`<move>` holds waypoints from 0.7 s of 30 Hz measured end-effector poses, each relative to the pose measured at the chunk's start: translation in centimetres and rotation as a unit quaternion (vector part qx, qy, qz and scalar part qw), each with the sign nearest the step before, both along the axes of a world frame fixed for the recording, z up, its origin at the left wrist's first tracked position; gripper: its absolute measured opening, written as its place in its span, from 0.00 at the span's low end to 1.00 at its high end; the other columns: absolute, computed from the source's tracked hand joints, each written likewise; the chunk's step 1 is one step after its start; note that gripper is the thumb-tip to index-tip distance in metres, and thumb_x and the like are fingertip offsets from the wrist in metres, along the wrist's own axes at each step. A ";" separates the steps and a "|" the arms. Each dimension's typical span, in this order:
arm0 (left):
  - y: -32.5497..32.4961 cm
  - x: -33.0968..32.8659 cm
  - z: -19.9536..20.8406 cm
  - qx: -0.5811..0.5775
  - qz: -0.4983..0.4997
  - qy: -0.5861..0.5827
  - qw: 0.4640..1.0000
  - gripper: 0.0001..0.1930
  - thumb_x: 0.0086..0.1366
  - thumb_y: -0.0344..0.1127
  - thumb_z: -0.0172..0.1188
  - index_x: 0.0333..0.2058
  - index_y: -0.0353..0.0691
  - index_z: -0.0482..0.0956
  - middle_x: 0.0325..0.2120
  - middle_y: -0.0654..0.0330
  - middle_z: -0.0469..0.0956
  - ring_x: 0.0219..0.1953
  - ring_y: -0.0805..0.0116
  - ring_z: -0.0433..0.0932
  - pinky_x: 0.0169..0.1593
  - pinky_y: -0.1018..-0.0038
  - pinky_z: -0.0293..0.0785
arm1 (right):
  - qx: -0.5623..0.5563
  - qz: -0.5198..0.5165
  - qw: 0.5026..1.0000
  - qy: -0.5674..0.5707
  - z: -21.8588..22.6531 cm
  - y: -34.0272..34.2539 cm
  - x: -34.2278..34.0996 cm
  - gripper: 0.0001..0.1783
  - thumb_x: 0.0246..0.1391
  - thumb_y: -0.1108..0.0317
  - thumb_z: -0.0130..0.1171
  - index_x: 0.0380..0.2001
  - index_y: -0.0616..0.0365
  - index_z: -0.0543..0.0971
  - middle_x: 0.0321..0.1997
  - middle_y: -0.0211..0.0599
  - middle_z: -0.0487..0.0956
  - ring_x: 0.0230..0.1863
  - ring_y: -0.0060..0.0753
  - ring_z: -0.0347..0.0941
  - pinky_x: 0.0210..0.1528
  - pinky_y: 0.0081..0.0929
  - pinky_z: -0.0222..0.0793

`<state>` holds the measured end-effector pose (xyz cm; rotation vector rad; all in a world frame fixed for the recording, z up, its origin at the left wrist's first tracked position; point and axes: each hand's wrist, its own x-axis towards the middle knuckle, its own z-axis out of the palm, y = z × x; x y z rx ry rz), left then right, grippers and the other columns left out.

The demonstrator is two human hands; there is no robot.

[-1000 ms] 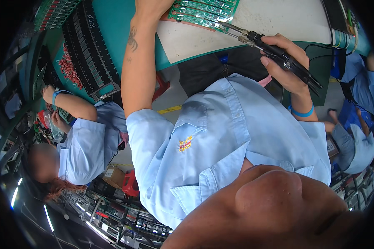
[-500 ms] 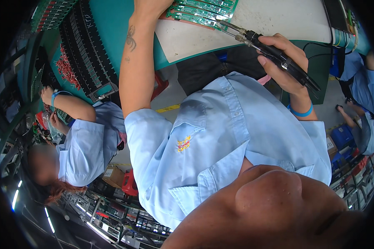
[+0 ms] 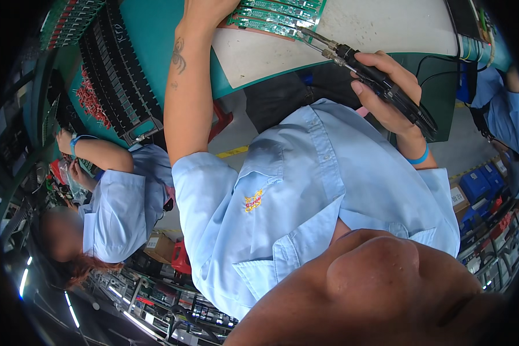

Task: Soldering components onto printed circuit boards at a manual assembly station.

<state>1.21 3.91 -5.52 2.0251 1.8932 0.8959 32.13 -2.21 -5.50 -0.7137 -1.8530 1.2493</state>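
My right hand [image 3: 393, 86] is closed around a black soldering iron [image 3: 380, 81] with a thin metal solder-feed tube alongside its shaft. The iron's tip meets, or is very near, the lower edge of a panel of narrow green circuit boards [image 3: 277, 17] lying on a white sheet at the bench edge. At the panel's left side, my left hand [image 3: 213, 8] is cut off by the top of the picture. Its fingers are hidden, so whether it grips the panel cannot be told.
The white sheet [image 3: 386, 29] lies on a green bench mat [image 3: 147, 34]. Black slotted racks [image 3: 118, 69] and small red-and-white parts [image 3: 90, 99] are at left, beside a co-worker [image 3: 118, 202] with both hands over other parts. A black cable [image 3: 444, 57] hangs at right.
My right hand and the soldering iron have shifted slightly left, the tip staying at the panel's lower edge. At the far right, other people have changed position.
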 end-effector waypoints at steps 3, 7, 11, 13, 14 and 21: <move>-0.1 -0.1 0.1 -0.031 0.000 0.015 0.999 0.22 0.63 0.35 0.66 0.54 0.33 0.81 0.45 0.49 0.84 0.45 0.53 0.80 0.53 0.65 0.76 | 0.006 0.000 1.000 -0.008 0.0 0.0 0.0 0.26 0.42 0.83 0.69 0.49 0.66 0.83 0.30 0.36 0.81 0.26 0.26 0.68 0.31 0.19 0.65; 0.2 -0.7 0.0 -0.072 -0.002 0.034 0.997 0.22 0.63 0.35 0.66 0.54 0.33 0.80 0.46 0.49 0.84 0.45 0.53 0.79 0.53 0.65 0.76 | 0.012 0.003 1.000 -0.004 0.0 0.2 0.0 0.26 0.42 0.83 0.69 0.50 0.66 0.83 0.31 0.36 0.82 0.26 0.26 0.68 0.30 0.19 0.65; 0.7 -1.3 -0.4 -0.111 0.000 0.055 0.992 0.22 0.64 0.36 0.65 0.55 0.32 0.80 0.46 0.48 0.84 0.45 0.52 0.79 0.53 0.65 0.75 | 0.023 0.005 1.000 -0.002 0.1 0.3 0.2 0.26 0.42 0.83 0.69 0.50 0.66 0.83 0.32 0.37 0.83 0.27 0.26 0.70 0.31 0.19 0.66; 0.9 -1.3 -0.5 -0.130 0.003 0.066 0.989 0.22 0.64 0.36 0.65 0.55 0.32 0.80 0.46 0.48 0.84 0.46 0.52 0.79 0.54 0.65 0.75 | 0.033 0.006 0.999 -0.002 0.3 0.5 0.4 0.26 0.42 0.83 0.69 0.50 0.66 0.83 0.33 0.38 0.83 0.28 0.26 0.72 0.32 0.19 0.68; 1.2 -1.3 -0.6 -0.137 0.003 0.069 0.988 0.22 0.64 0.36 0.65 0.55 0.32 0.80 0.46 0.48 0.84 0.46 0.52 0.79 0.54 0.65 0.75 | 0.036 0.006 0.999 -0.004 0.4 0.8 0.7 0.26 0.42 0.83 0.69 0.50 0.66 0.83 0.33 0.38 0.83 0.28 0.26 0.72 0.32 0.19 0.68; 1.0 -0.7 0.9 -0.178 0.003 0.090 0.980 0.23 0.65 0.36 0.64 0.56 0.32 0.79 0.47 0.48 0.83 0.46 0.52 0.78 0.54 0.65 0.75 | 0.027 -0.134 0.989 -0.055 -0.1 5.0 1.7 0.25 0.45 0.84 0.68 0.50 0.66 0.83 0.36 0.40 0.84 0.35 0.29 0.80 0.40 0.20 0.74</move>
